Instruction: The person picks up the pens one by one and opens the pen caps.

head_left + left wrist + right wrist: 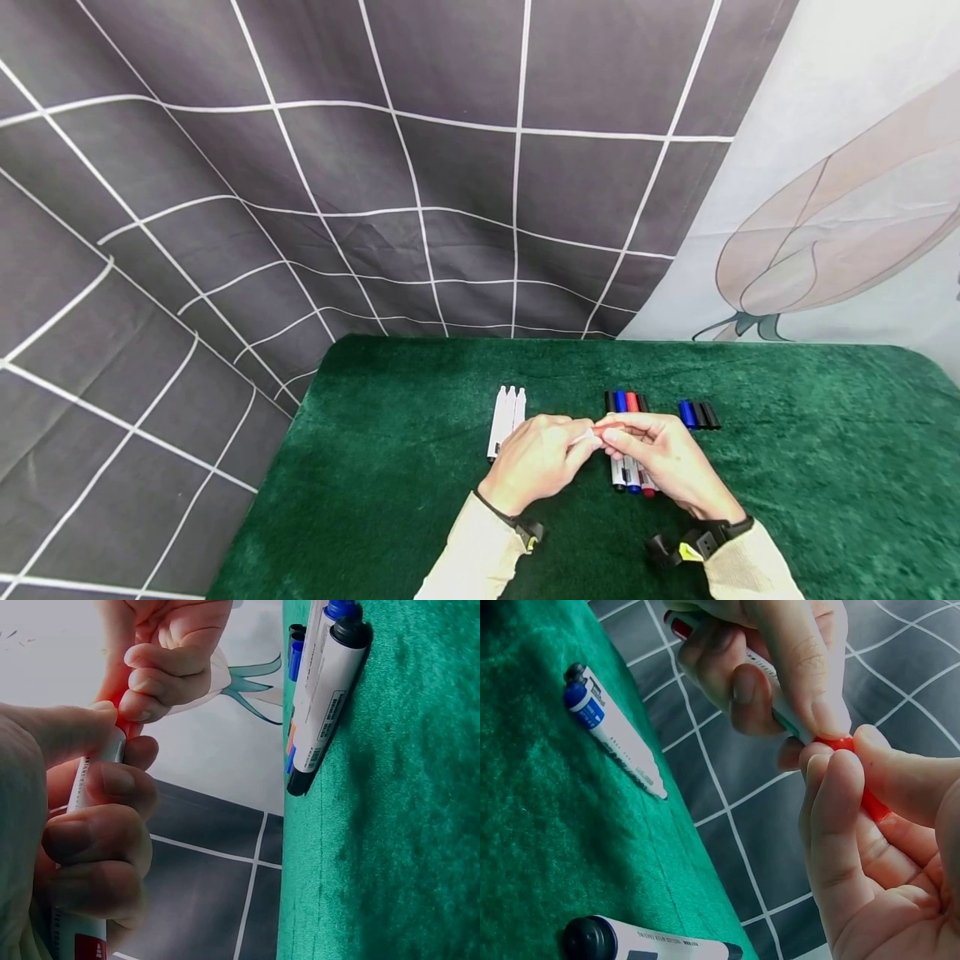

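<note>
Both hands meet above the table around one red whiteboard marker. My left hand (542,457) grips its white barrel (75,928), with the fingers wrapped round it and the thumb near the cap end. Between the thumb and fingers of my right hand (670,457) is the red cap (874,804), pinched at the marker's tip. The fingers of the two hands touch there, and they hide the joint between cap and barrel. Under the right hand lies a row of capped markers (621,402) in black, blue and red, partly covered by it.
Left of the hands, three white markers without caps (507,417) lie side by side. Loose blue and black caps (698,414) lie right of the capped row. All are on the green cloth-covered table (360,492). A dark gridded curtain (465,167) hangs behind its far edge.
</note>
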The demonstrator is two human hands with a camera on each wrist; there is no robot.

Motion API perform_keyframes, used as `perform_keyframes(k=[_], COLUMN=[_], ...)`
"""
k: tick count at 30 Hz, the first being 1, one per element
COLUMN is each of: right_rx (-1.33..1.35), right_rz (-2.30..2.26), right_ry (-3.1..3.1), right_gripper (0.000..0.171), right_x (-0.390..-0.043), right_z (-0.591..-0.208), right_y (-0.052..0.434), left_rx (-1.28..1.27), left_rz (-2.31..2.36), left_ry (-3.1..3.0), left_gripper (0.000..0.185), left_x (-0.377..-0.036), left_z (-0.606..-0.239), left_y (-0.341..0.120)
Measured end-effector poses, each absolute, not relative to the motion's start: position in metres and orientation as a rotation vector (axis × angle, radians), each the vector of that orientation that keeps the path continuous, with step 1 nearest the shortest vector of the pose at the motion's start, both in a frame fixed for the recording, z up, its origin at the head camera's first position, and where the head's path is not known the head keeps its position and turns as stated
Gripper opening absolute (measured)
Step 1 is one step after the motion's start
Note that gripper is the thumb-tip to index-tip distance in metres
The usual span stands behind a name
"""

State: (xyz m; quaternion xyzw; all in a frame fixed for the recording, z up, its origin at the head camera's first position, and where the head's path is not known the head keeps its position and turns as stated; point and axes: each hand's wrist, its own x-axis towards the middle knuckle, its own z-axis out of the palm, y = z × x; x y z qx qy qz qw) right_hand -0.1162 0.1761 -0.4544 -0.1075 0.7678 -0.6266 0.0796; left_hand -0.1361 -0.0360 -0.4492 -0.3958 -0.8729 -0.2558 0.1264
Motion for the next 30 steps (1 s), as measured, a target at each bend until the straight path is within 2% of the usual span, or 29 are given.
perform_keyframes(k=[30], right_rx=[-0.547], right_rz=[-1.925], right_ry=[2.274], right_gripper=[0.021], right_x=[-0.1164], right_z=[-0.4587], right_y=[0.1782], left_rx=[-1.210], left_rz=[-0.858], left_ry=[-2.558], left_gripper=[0.026], left_x=[-0.1378], left_z=[-0.4463], left_y=[-0.0374])
